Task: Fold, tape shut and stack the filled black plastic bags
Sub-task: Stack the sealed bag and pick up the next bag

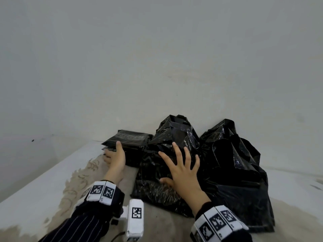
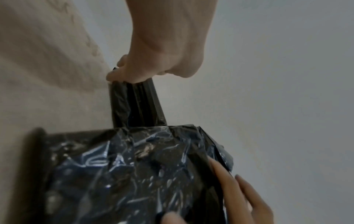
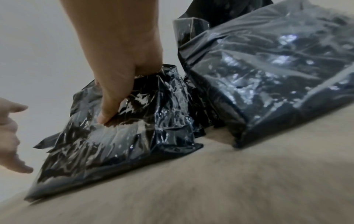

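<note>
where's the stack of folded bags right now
In the head view the stack of folded bags sits far left of the pile, near the wall, with the left hand gripping its near-left end.

My left hand (image 1: 115, 156) grips the stacked folded bags (image 1: 130, 139); my right hand (image 1: 180, 169) lies spread on the unfolded bag (image 1: 157, 186), beside another open bag (image 1: 241, 172).

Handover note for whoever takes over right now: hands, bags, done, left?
Left hand: grips the edge of the folded bag stack, far left on the bed.
Right hand: spread flat, pressing the middle bag.
Done: at least two flat packets stacked.
Left: middle bag unfolded; open bags to its right, mouths loose. No tape in view.
</note>
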